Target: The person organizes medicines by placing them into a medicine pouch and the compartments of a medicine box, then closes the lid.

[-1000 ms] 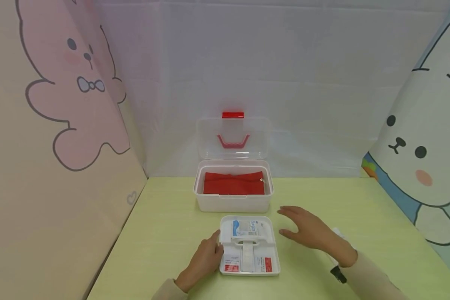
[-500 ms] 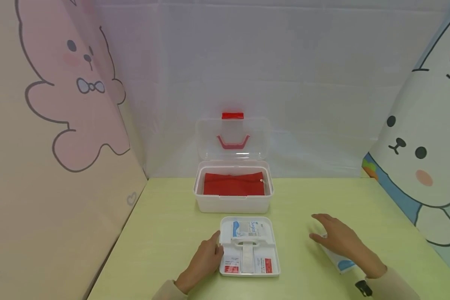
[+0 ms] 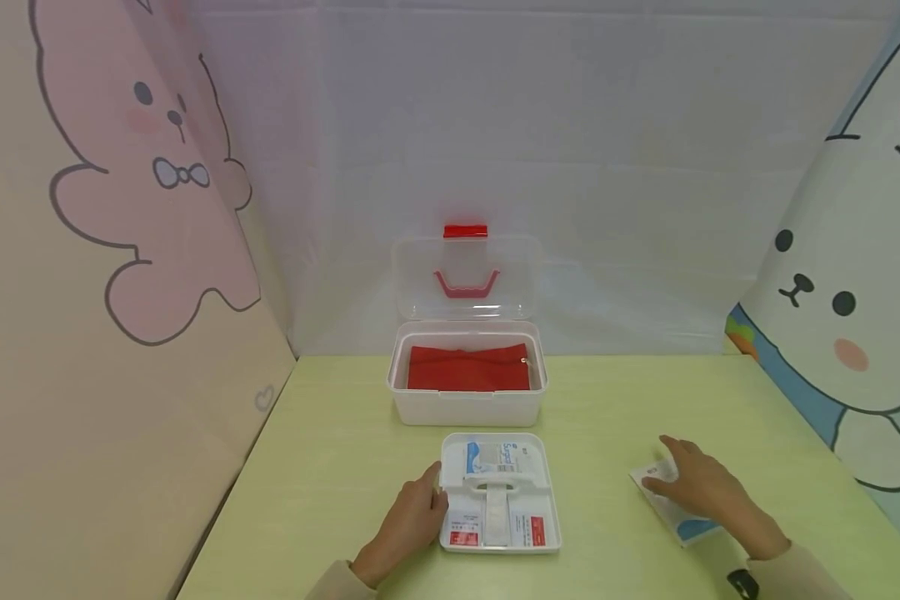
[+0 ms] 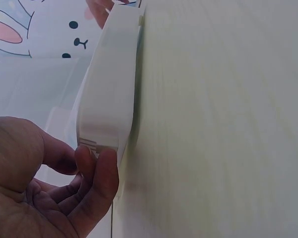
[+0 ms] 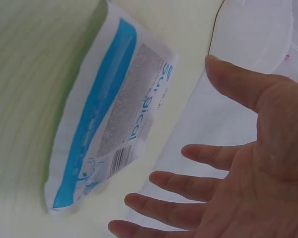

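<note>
**Lifting a flat packet off the counter**

Start nearest, at the right hand (image 3: 708,492): spread wide, fingers straight, palm down over the blue-and-white packet (image 3: 684,525), gripping nothing. Cannot tell from the head view whether the fingertips press the packet or only hover over it; the right wrist view shows the same packet (image 5: 107,124) lying flat on the green counter (image 3: 330,467), well apart from the tray to its left.

Treat the packet as thin and slippery, with no edge standing up to catch. Press down lightly with the fingertips, drag towards the palm so that one edge lifts, then slide the thumb under and pinch. Avoid scrabbling at the middle, which would likely crease the wrapper.

Keep the left hand (image 3: 408,521) as it is: loosely curled, thumb and a finger against the left wall of the white tray (image 3: 548,477), steadying rather than clearly pinching; see that wall close up in the left wrist view (image 4: 111,84). Hold the tray flat so that the packets in its compartments stay put.

Further back, mind the white box (image 3: 465,410), open and just behind the tray, with a red pouch (image 3: 468,367) inside and its clear lid (image 3: 420,279) standing upright. Keep any lift low and clear of that lid.
</note>
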Motion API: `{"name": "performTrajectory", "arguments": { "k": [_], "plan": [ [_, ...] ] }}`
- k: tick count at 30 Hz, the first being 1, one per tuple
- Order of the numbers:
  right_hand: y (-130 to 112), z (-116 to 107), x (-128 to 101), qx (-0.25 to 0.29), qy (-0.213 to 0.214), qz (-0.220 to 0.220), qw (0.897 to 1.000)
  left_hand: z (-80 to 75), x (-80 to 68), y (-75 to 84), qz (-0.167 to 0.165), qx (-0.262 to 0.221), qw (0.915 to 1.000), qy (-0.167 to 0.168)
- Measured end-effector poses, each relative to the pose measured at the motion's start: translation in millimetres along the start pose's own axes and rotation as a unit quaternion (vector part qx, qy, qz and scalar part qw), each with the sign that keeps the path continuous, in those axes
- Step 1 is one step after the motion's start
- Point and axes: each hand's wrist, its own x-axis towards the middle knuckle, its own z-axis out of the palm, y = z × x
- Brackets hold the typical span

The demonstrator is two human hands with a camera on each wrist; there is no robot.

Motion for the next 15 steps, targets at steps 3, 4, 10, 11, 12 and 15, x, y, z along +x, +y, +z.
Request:
{"name": "performTrajectory", "arguments": {
  "k": [3,4,10,11,12,15],
  "plan": [
    [7.3,0.3,2.4,-0.004,-0.018,0.024,1.0,0.7,0.0,-0.3,0.003,-0.001,1.0,0.005],
    [9.1,0.3,2.9,-0.007,-0.022,0.03,0.999,1.0,-0.1,-0.5,0.004,0.0,1.0,0.006],
    [12.5,3.9,2.8,-0.007,-0.041,0.056,0.998,1.3,0.4,-0.4,-0.004,0.006,1.0,0.004],
    [12.3,4.7,2.6,-0.007,-0.043,0.058,0.997,1.1,0.6,0.0,-0.008,0.006,1.0,0.002],
    [12.2,5.7,2.5,-0.007,-0.042,0.058,0.997,1.2,0.7,-0.1,-0.009,0.006,0.9999,0.002],
    [11.2,7.7,1.6,-0.008,-0.038,0.054,0.998,2.1,0.9,-0.8,-0.01,0.006,0.9999,0.001]
  ]
}}
